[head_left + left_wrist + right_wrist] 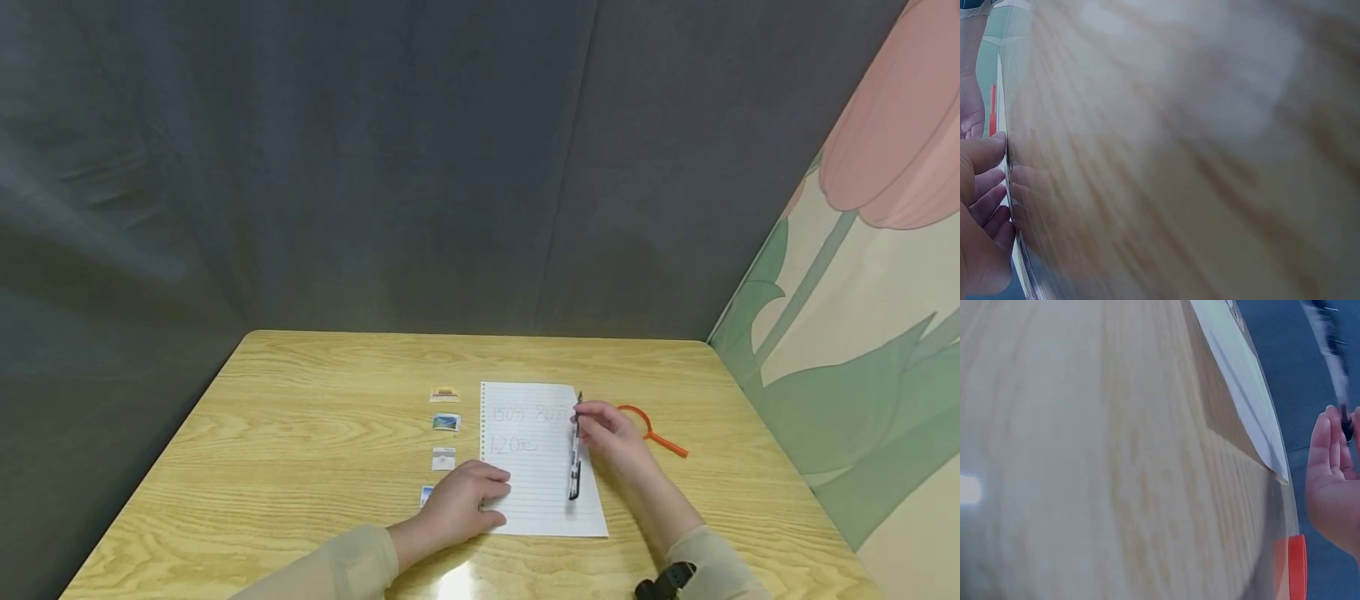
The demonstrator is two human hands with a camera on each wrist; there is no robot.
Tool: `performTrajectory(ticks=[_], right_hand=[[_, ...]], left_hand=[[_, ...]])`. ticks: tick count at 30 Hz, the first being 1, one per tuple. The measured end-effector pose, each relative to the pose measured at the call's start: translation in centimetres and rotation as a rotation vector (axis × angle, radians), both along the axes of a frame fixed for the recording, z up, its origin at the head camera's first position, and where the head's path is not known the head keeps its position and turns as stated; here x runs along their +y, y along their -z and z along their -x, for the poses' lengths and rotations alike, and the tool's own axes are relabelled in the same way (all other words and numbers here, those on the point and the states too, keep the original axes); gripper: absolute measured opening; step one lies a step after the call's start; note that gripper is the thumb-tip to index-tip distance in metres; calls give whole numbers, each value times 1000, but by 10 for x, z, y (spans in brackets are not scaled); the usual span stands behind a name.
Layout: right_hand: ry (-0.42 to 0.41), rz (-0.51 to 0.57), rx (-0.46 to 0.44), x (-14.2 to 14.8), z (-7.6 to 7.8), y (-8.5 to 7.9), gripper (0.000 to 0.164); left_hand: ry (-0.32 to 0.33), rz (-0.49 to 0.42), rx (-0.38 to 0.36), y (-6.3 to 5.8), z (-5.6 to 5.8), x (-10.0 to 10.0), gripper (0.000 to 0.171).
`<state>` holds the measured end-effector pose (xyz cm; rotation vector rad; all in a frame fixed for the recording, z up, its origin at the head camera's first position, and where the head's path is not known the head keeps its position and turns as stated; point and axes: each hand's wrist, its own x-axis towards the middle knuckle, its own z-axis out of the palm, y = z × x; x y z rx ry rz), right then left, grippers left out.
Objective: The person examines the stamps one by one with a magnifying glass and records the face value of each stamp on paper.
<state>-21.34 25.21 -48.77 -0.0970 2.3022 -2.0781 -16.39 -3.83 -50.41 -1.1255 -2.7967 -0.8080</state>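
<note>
A sheet of lined paper [536, 508] with punched holes down its left side bears handwritten figures near its top. My left hand [463, 500] rests on its lower left edge, fingers spread loosely over the sheet. Between the fingertips of my right hand [613, 433] is a pen [575, 467] with a clear barrel, pinched near its tip end, its capped-looking dark end pointing toward me over the right part of the paper. In the right wrist view the pen [1336, 365] appears blurred above the tabletop.
Several small stamp-like pictures, among them a blue landscape one [446, 422], form a column left of the paper; my left hand partly covers the nearest [427, 495]. An orange magnifying glass [667, 444] lies right of the sheet. A dark curtain [420, 167] hangs behind the wooden table [300, 442].
</note>
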Motion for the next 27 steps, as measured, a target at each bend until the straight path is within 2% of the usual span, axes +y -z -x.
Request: performTrajectory(ticks=[9, 16, 22, 27], right_hand=[[20, -30, -18, 13, 0, 1, 30], [57, -133, 51, 46, 0, -4, 34], [137, -215, 120, 82, -2, -8, 36], [207, -318, 104, 108, -6, -11, 38]], left_hand=[[-13, 0, -21, -4, -3, -1, 34], [-9, -2, -19, -3, -3, -1, 34], [-19, 9, -31, -4, -3, 0, 35], [-10, 7, -11, -4, -3, -1, 33]])
